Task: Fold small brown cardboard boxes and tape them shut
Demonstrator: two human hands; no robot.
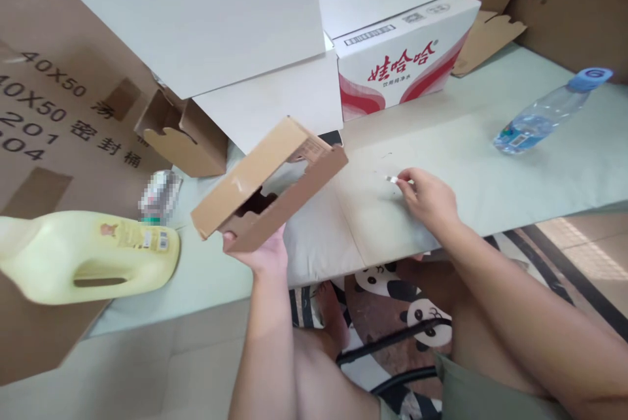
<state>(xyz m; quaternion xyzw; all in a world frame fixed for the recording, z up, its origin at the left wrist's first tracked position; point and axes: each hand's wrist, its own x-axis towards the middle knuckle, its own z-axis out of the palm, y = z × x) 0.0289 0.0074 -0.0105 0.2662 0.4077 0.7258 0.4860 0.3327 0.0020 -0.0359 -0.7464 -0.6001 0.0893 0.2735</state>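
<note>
My left hand [260, 251] grips the lower edge of a small brown cardboard box [267, 178] and holds it tilted above the pale green table [490, 171]. The box is open, with cut-out flaps showing inside. My right hand [428, 199] rests on the table to the right, its fingers pinched on a small white strip [391, 179], perhaps tape.
A yellow handled jug [88, 256] lies at the left. Another open brown box [184, 135] sits behind it under large white cartons [196, 14]. A red-and-white printed carton [402, 57] stands at the back, and a water bottle [547, 112] lies at the right.
</note>
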